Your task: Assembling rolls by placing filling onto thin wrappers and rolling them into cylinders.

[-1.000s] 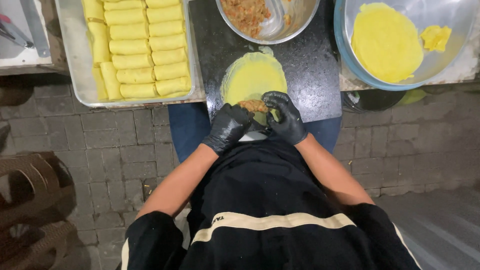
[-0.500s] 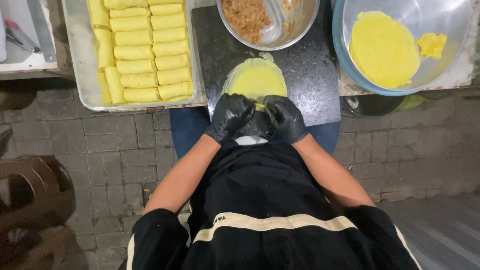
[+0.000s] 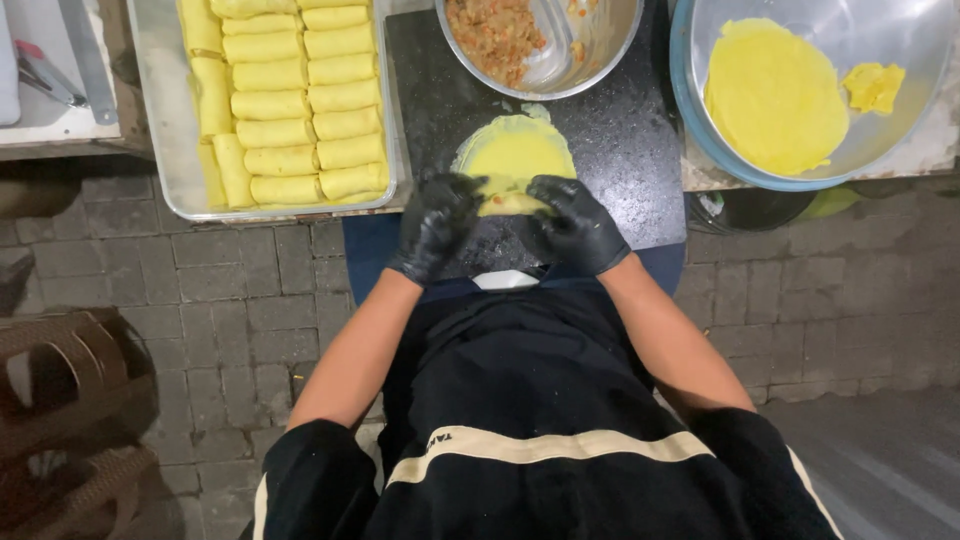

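Observation:
A thin round yellow wrapper [image 3: 515, 155] lies on a dark board [image 3: 620, 130]. Its near edge is folded up into a roll [image 3: 508, 203] over the filling, which is hidden. My left hand [image 3: 437, 222], in a black glove, presses the roll's left end. The gloved right hand [image 3: 575, 222] presses its right end. Both hands have fingers curled onto the fold.
A metal tray [image 3: 170, 150] at the left holds several finished yellow rolls [image 3: 300, 100] in rows. A steel bowl [image 3: 600, 60] of brown minced filling [image 3: 495, 35] stands beyond the board. At the right, a large bowl [image 3: 900, 50] holds stacked yellow wrappers [image 3: 775, 95]. Brick paving lies below.
The near edge of the wrapper has been folded over the brown filling, which no longer shows. Both hands have moved apart to the ends of the roll.

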